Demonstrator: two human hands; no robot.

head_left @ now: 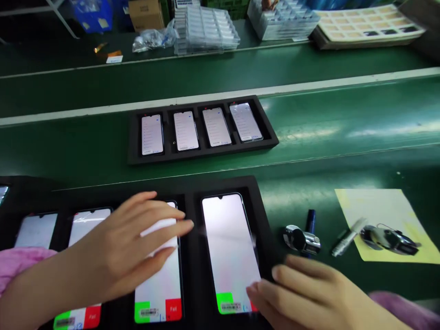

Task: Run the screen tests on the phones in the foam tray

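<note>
A black tray (192, 192) in front of me holds several phones with lit white screens. My left hand (127, 247) lies flat with its fingers stretched out over the third phone (161, 284), whose screen shows a green and a red "Fail" button at the bottom. At the lower corner of the rightmost phone (230, 247) is my right hand (309, 293), fingers bent, one fingertip at the screen's bottom edge. It holds nothing that I can see. The two phones further left (85, 224) are partly hidden behind my left arm.
A second black tray (202, 156) with several lit phones sits further back on the green belt. To the right lie a shiny metal object (300, 239), a dark pen (310, 219), a white marker (345, 238) and a yellow sheet (388, 206). Stacked trays stand at the back.
</note>
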